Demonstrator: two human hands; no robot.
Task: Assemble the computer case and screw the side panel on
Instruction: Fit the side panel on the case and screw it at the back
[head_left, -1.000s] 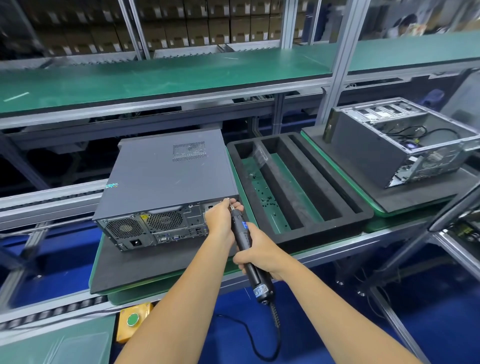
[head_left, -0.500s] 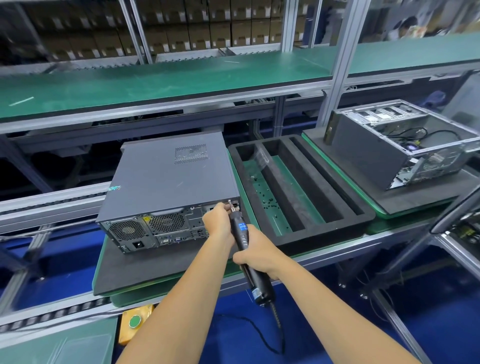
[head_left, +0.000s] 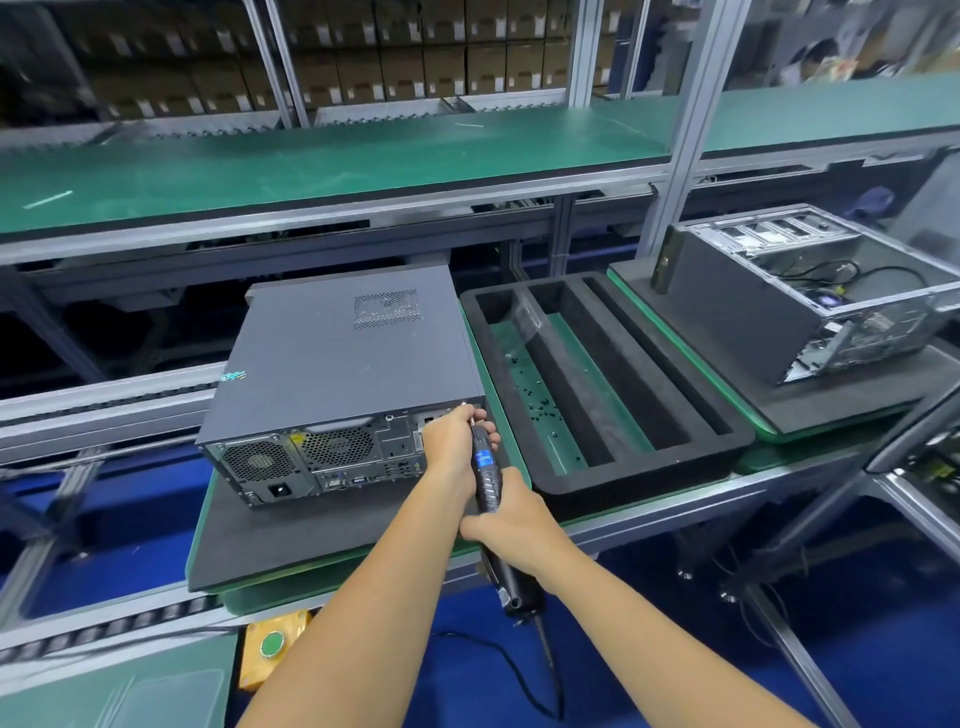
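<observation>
A: What's sitting on the left?

B: The computer case (head_left: 337, 374) is lying on its side on a dark foam mat (head_left: 291, 540), its back facing the person. It's dark grey, with a vent grille on the side panel (head_left: 343, 358), which is facing up, and two round fan grilles, a power socket and ports on the back.

A: And the hands?

B: The left hand (head_left: 451, 441) is curling round the tip end of the electric screwdriver (head_left: 488, 483), steadying it at the case's upper right back corner. The right hand (head_left: 511, 525) is gripping the black barrel lower down.

A: Further right?

B: A black foam tray (head_left: 737, 431) with small dark screws (head_left: 535, 402) is sitting just beside the case; past it, an open case (head_left: 810, 306) is resting on another mat.
</observation>
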